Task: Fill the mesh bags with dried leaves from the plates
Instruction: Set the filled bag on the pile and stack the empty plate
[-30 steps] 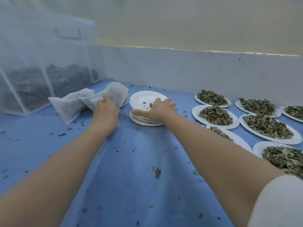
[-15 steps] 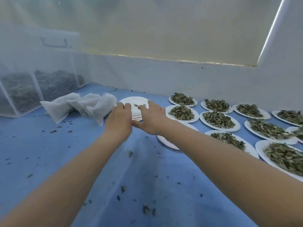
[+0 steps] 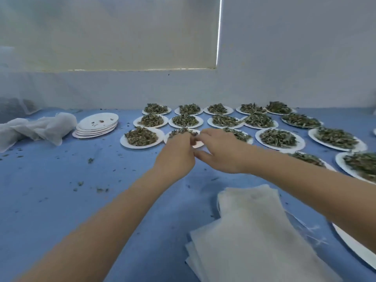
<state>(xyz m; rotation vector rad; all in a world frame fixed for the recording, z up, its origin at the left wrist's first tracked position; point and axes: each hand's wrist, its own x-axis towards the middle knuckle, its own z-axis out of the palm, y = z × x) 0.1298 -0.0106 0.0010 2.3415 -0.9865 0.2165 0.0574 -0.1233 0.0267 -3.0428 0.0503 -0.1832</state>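
Your left hand (image 3: pixel 176 154) and right hand (image 3: pixel 218 152) are meeting at the plate (image 3: pixel 198 143) just beyond them, equally near; whether either is gripping is blurred.

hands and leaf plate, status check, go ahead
Left hand and right hand both at near leaf plate, grip unclear. Flat mesh bags untouched by near edge. Nothing in the way.
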